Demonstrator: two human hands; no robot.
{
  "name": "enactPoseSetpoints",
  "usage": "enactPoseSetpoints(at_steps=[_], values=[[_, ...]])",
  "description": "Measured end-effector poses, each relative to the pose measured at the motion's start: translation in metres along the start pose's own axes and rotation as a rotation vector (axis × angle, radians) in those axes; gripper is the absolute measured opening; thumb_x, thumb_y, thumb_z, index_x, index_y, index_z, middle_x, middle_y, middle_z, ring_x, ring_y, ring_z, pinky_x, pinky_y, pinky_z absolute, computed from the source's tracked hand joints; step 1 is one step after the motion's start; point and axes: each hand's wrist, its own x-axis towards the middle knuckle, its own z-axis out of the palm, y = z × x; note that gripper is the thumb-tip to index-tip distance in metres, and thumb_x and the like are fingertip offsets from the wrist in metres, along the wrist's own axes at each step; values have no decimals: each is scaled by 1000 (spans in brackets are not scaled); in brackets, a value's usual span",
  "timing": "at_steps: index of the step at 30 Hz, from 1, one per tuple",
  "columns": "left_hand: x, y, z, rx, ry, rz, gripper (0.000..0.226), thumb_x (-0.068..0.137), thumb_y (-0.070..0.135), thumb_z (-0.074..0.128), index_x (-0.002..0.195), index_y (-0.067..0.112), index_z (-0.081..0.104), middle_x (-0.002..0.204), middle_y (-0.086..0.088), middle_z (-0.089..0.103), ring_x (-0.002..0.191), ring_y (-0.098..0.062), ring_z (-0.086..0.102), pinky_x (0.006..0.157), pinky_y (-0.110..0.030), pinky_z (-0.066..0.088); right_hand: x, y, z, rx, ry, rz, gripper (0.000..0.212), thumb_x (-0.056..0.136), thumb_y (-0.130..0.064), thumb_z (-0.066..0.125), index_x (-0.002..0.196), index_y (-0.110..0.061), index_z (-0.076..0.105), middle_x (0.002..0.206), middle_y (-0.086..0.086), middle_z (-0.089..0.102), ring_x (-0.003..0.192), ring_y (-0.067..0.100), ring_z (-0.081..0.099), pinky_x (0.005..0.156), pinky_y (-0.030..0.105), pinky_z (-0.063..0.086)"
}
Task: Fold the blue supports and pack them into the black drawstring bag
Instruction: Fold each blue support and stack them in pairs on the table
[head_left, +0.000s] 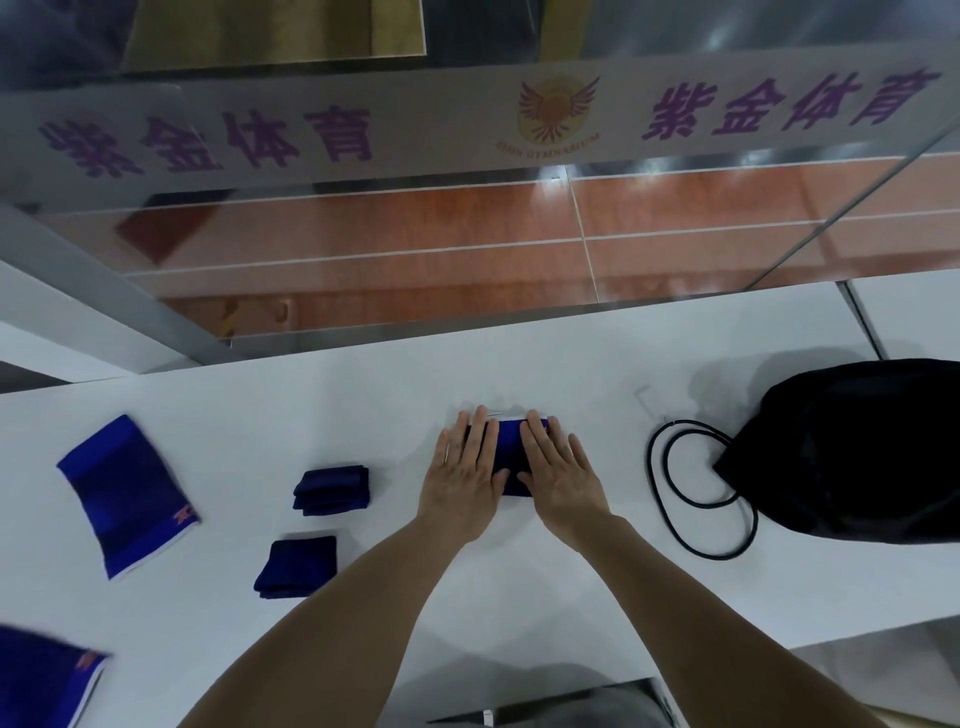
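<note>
Pressing blue support (508, 453) flat | left hand (464, 474), right hand (558, 467) fingers straight on top

I see a white table (363, 395) | beyond its far edge a glass panel (415, 249) — a pale band (457, 119) with purple characters and a winged emblem (557, 111) | wooden floor (675, 218) behind.

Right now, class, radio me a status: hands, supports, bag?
Left hand and right hand flat, pressing blue support. Two folded supports aside, two unfolded. Black drawstring bag right, nothing between.
</note>
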Motion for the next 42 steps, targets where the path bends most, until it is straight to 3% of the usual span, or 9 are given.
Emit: enactPoseSetpoints(at_steps=[3,5,10,14,19,23,27,32,42], values=[[2,2,-11,23,-71,0,69,106,47,7,157,12,-23,167,-10,-25,154,-30,-21,127,-49,-1,-1,-7,-8,-28,-13,26,66,111,-34,28,163,-16,-8,171,-3,-15,157,23,-18,128,42,-4],[1,4,-21,16,-96,5,70,108,47,14,157,13,-21,168,-8,-23,155,-29,-20,127,-48,-2,-4,-13,-11,-11,57,31,64,110,-30,36,164,-12,6,172,1,-3,158,25,-10,128,43,-1],[-30,9,-46,-241,82,-148,53,109,32,27,159,13,21,168,-10,19,157,-27,13,127,-44,18,-18,-34,-15,111,320,40,52,99,-13,57,148,-4,46,157,14,45,149,33,36,120,46,35],[-67,7,-53,-359,188,-217,45,108,25,37,152,14,37,161,-8,36,153,-23,26,123,-40,29,-32,-58,-12,185,411,10,41,93,-9,63,134,-5,61,139,14,61,128,33,58,102,44,52],[-108,-24,-58,-400,306,-310,37,105,23,46,140,12,54,150,-10,50,142,-27,44,116,-42,41,-38,-115,-10,183,428,-92,36,93,-10,67,129,-6,64,131,10,66,120,29,62,100,43,54],[-154,-75,-63,-411,356,-368,39,101,24,39,133,11,56,136,-8,58,125,-27,56,103,-40,50,-39,-179,-7,178,423,-155,38,92,-10,70,130,-9,63,132,8,65,122,26,61,101,40,54],[-206,-137,-63,-402,362,-452,35,99,18,48,133,14,56,137,-7,56,126,-26,53,104,-39,46,-38,-252,5,167,401,-207,37,90,-8,71,127,-7,65,127,10,67,116,28,64,97,42,57],[-269,-214,-54,-476,376,-603,31,106,26,41,133,18,55,137,-4,53,127,-22,48,109,-38,44,-33,-341,34,143,368,-307,29,89,-5,70,117,-7,68,112,9,71,103,30,67,90,41,57],[-359,-338,-4,-458,233,-793,34,106,33,36,134,20,52,133,-2,50,122,-24,46,101,-39,45,-6,-464,82,64,163,-283,34,100,-19,54,134,-15,59,137,4,59,126,25,53,100,41,50]])
